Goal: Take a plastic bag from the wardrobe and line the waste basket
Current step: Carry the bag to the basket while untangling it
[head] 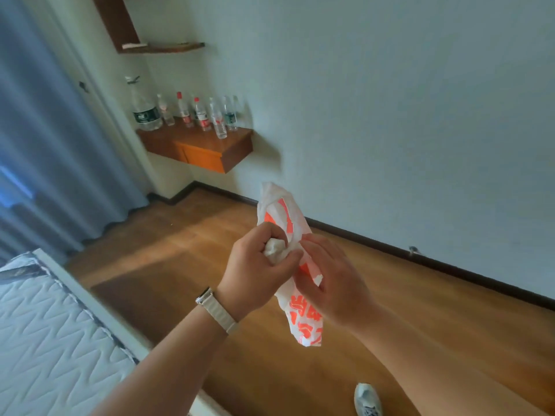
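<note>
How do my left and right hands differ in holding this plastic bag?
The left hand curls tightly round a bunched white end of the plastic bag; the right hand holds its printed side with looser, spread fingers. The left wrist wears a pale-strapped watch; the right wrist is bare. Both grip the same bag.

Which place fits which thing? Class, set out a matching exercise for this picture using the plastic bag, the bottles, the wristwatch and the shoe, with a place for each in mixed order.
Things:
1. plastic bag
2. bottles
3. wristwatch
4. shoe

Places:
a. on the wooden floor
b. on the wall-mounted shelf
c. gripped by the left hand and the right hand
d. strapped just behind the left hand

Pairs: 1-c; 2-b; 3-d; 4-a
</note>
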A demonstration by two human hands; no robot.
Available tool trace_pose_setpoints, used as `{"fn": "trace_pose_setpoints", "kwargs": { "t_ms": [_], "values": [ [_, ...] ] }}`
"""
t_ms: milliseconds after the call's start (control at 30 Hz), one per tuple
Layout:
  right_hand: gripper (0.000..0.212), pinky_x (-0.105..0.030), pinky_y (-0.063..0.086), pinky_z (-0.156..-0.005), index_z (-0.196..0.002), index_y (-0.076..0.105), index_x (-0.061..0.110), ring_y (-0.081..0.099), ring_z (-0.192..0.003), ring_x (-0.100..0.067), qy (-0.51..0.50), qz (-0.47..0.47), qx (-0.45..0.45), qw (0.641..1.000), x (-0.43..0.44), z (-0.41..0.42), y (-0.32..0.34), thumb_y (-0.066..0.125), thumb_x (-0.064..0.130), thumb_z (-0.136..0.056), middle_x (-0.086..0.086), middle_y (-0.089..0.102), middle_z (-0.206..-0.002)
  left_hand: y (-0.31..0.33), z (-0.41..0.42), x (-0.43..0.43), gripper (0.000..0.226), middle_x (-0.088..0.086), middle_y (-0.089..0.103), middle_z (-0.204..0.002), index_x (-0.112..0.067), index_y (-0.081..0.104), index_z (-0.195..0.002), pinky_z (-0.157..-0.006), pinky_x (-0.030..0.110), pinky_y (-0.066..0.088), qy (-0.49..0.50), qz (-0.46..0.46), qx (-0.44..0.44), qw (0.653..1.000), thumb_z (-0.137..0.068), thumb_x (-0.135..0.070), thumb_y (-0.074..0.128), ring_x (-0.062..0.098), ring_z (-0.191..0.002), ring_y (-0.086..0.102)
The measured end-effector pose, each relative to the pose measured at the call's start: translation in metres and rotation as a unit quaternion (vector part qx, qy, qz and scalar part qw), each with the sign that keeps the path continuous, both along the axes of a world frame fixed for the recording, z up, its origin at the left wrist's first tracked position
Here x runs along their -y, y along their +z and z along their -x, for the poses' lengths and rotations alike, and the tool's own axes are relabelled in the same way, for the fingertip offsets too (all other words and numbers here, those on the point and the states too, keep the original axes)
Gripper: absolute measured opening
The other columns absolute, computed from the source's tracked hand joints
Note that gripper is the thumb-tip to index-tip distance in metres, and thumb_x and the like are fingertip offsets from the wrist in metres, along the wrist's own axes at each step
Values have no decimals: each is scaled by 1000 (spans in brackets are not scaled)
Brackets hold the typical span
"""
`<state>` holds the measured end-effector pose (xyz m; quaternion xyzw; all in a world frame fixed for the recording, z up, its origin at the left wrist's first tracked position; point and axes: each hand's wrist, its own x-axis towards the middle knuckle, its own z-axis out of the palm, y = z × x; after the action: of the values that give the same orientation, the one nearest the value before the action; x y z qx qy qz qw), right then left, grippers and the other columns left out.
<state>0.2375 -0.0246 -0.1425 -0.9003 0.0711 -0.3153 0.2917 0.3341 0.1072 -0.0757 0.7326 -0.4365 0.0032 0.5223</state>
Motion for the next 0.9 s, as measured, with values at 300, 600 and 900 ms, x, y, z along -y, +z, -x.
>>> {"fn": "trace_pose_setpoints", "kwargs": {
  "t_ms": [300, 600, 900],
  "values": [
    [44, -36, 56, -90, -129, 55, 20, 57, -114, -14, 104, -40, -41, 993, 137, -99, -10, 44, 49, -96, 5, 57, -132, 3, -69, 126, 25, -11, 58, -67, -18, 56, -75, -53, 14, 47, 132, -68, 22, 989, -75, -16, 81, 12, -63, 58],
    [42, -43, 54, -95, -126, 55, 22, 57, -120, -19, 160, -49, -47, 985, 212, -167, -10, 45, 49, -95, 5, 58, -134, 8, -119, 195, 21, -9, 59, -71, -16, 59, -78, -57, 18, 53, 197, -99, 23, 975, -78, -22, 79, 14, -69, 60],
    [39, -38, 52, -100, -128, 48, 27, 55, -121, -15, 212, -36, -59, 975, 205, -230, 6, 47, 49, -96, 8, 55, -135, 20, -170, 182, 18, -8, 61, -74, -14, 61, -80, -58, 13, 52, 245, -72, 12, 967, -78, -21, 77, 13, -72, 61]
  ]
}}
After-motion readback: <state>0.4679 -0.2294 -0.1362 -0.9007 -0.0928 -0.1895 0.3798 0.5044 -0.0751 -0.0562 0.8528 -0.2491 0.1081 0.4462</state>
